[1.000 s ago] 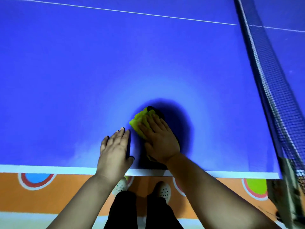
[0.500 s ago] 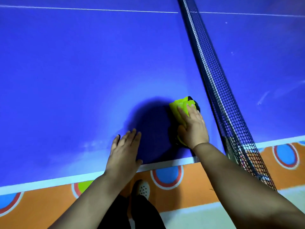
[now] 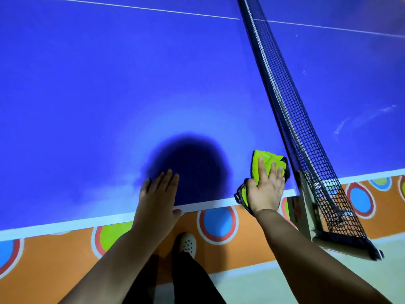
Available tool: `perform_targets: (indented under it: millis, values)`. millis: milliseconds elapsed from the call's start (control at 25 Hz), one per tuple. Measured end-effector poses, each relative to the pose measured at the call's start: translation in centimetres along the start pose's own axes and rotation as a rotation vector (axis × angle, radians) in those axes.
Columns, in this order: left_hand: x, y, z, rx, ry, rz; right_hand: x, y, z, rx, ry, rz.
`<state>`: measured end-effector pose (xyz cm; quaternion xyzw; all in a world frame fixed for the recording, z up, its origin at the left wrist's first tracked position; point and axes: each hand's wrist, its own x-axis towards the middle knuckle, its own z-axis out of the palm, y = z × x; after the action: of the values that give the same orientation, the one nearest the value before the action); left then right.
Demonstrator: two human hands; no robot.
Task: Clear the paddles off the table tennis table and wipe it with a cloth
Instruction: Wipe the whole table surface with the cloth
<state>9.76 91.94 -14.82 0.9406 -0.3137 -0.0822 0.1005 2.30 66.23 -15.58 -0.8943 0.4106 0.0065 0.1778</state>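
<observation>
Pressing flat on the yellow-green cloth (image 3: pixel 266 157), the right grip (image 3: pixel 266 189) has its fingers straight and spread, curled round nothing. The cloth lies under its palm and fingers at the near edge of the blue bench (image 3: pixel 109 84). Just right of this grip stands the black net (image 3: pixel 291 119), close to the cloth's far corner; whether they touch I cannot tell. Its post (image 3: pixel 306 211) sits beside the wrist. Left of it, past a round dark shadow (image 3: pixel 192 167), the left grip (image 3: pixel 157 194) rests flat on the bench, fingers straight, holding nothing. Below both wrists are an orange floor (image 3: pixel 54 260) and one white shoe (image 3: pixel 186 244). The cloth's long axis runs along the right grip's fingers, leaning toward the net.
</observation>
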Motion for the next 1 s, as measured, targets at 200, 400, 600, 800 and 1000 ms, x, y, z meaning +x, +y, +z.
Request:
perform_targets:
  millis: [200,400,600,800,1000]
  values:
    - [-5.6,-8.0,-1.8,0.001,0.038,-0.077,-7.2,-8.9,4.2,-0.055,-0.046,-0.126]
    - [-13.1,-17.8,-4.1,0.014,0.014,-0.15,-14.9,-18.7,8.6,-0.097,-0.093,-0.218]
    - [-20.8,-27.6,-7.8,0.009,0.041,-0.26,-21.9,-28.9,12.1,-0.114,-0.158,-0.241]
    - [-23.7,-33.0,-10.1,0.012,0.027,-0.314,-25.3,-34.7,13.5,-0.157,-0.296,-0.298]
    - [-22.1,-34.6,-11.9,-0.004,-0.01,-0.273,-24.2,-34.1,12.1,-0.151,-0.376,-0.31]
